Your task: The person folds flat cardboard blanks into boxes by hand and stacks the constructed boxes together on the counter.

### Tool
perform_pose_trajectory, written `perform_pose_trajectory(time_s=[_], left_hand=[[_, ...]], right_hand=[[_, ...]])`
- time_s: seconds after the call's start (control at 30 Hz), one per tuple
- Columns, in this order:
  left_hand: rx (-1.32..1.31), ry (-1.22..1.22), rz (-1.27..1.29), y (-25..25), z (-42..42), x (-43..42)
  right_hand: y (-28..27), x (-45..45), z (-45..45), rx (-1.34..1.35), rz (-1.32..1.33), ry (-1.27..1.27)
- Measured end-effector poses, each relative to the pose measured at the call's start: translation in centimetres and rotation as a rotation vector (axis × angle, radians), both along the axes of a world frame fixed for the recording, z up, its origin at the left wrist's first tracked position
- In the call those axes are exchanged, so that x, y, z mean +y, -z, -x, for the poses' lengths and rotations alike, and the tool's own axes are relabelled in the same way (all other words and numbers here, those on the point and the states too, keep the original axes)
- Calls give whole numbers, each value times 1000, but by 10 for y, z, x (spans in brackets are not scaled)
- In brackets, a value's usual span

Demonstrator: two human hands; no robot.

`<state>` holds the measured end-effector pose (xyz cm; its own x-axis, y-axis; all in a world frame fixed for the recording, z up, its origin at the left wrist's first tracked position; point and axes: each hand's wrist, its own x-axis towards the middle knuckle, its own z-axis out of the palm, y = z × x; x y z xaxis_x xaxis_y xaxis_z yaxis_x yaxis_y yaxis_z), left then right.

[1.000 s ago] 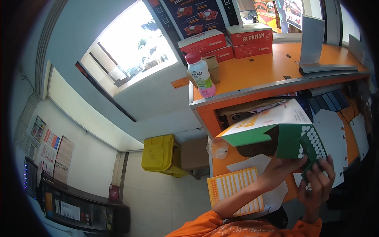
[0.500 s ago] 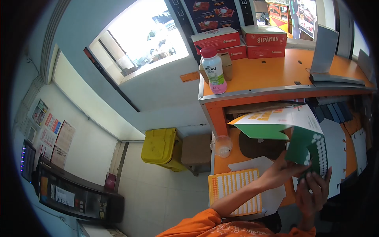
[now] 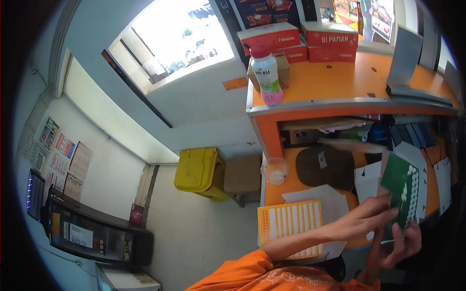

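Observation:
A green printed card [image 3: 395, 182] with rows of white rounded shapes is in both hands, over the right part of the desk. A blurred, nearly edge-on pale panel at its upper left seems part of it. My left hand [image 3: 376, 213] reaches in from the left, its fingers closed on the card's lower left side. My right hand [image 3: 407, 245] grips the bottom edge with curled fingers; its palm is partly hidden. Left of the hands, an orange and white patterned sheet [image 3: 291, 228] lies over white paper [image 3: 335, 199]. A dark cap [image 3: 325, 167] rests behind it.
A clear plastic cup [image 3: 275, 172] stands at the desk's left edge. On the raised orange counter [image 3: 335, 82] are a Milku bottle [image 3: 266, 77] and red boxes [image 3: 332, 43]. White cut card pieces [image 3: 366, 179] lie beneath the card. A yellow bin [image 3: 196, 169] is on the floor.
The card has swung down and to the right; its white and orange printed face has turned out of view. Both hands have shifted right and lower. The cap is now uncovered.

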<state>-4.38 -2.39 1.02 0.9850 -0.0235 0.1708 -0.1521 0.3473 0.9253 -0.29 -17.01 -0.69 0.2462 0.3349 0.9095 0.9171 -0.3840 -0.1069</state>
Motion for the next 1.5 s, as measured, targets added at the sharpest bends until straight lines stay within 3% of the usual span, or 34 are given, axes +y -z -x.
perform_pose_trajectory(time_s=[0.07, 0.1, 0.2, 0.23, 0.27, 0.33, 0.47, 0.63, 0.77, 0.9, 0.97, 1.03, 1.13, 1.17, 1.27, 1.5], left_hand=[[50, -99, -416, -15, 2, 9], [-124, -256, -452, -9, -1, 6], [-64, -89, -376, -14, 3, 16], [113, 20, -359, -25, 6, 22], [56, 5, -470, -20, 3, 20], [-76, -27, -699, -5, -1, 12], [-239, 191, -984, 1, -2, -3], [-193, 300, -1074, 6, -9, -10], [-220, 337, -1024, 14, -13, -12], [-201, 351, -895, 23, -27, -12], [-228, 289, -846, 33, -33, -15], [-130, 402, -826, 32, -39, -19], [0, 409, -692, 38, -47, -23], [42, 381, -623, 44, -49, -26], [131, 305, -478, 58, -54, -32], [142, 58, -311, 75, -43, -53]], right_hand=[[8, 8, -3, 83, -8, -36], [9, 11, -5, 96, 23, -31], [5, 0, -27, 344, -39, -305], [8, -8, -37, 464, -56, -306], [10, -12, -44, 583, -74, -302], [9, -14, -55, 551, 14, -220], [24, -41, -76, 613, 152, -220], [24, -64, -65, 626, 214, -141], [22, -65, -65, 851, 205, -345], [32, -69, -71, 1023, -73, -611], [27, -66, -73, 951, -21, -561], [26, -71, -79, 889, -10, -596], [33, -80, -79, 1083, -259, -553], [31, -73, -77, 993, -470, -562], [37, -73, -86, 968, -760, -591], [60, -75, -107, 1050, -979, -665]])
